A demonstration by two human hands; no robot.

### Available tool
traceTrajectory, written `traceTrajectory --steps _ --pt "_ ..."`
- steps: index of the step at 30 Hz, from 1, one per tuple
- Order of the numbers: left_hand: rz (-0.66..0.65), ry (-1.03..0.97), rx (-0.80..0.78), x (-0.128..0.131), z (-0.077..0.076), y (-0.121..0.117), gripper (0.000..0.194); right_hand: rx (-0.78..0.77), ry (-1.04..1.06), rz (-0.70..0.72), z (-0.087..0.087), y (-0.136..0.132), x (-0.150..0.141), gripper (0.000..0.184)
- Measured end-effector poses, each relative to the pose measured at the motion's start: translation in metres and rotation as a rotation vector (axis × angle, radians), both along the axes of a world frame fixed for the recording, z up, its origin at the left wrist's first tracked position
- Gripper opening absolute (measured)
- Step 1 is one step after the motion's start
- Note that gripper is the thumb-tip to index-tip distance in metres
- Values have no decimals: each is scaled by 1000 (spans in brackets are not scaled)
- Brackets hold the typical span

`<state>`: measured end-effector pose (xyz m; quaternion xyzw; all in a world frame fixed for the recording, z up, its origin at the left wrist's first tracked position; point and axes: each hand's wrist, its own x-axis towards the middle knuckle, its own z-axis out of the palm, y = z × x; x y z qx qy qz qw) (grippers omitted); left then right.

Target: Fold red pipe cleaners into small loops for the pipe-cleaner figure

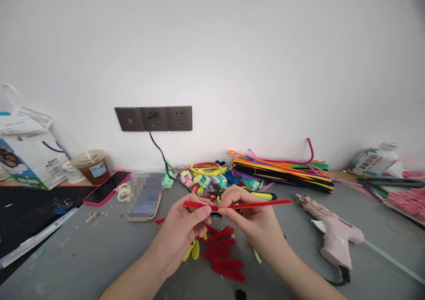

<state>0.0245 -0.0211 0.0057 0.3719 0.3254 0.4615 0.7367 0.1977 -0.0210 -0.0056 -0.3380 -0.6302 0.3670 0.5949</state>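
Note:
Both my hands hold one red pipe cleaner (265, 203) level above the grey table (99, 247). My left hand (181, 233) pinches its left end between thumb and fingers. My right hand (254, 220) pinches it just right of the middle, and the rest sticks out to the right. Under my hands lie several short folded red pipe-cleaner pieces (226, 258) and a few yellow bits (194, 250).
A pink glue gun (334, 233) lies to the right, its cord trailing off. A pile of coloured pipe cleaners (282, 169) sits by the wall. Two phones (106, 188) (145, 196), an iced drink cup (91, 166), a white bag (26, 151) are left. A wall socket strip (153, 118) has a cable plugged in.

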Motion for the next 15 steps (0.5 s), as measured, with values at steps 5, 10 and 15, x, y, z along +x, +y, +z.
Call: traceTrajectory --steps 5,10,15 --pt "-40 26 -3 -2 -3 2 25 78 -78 22 4 1 2 9" --pt "-40 56 -19 -1 -3 3 31 193 -220 -9 9 -1 2 16" --pt "3 59 -74 5 -4 2 36 397 -346 -156 10 -6 0 16"
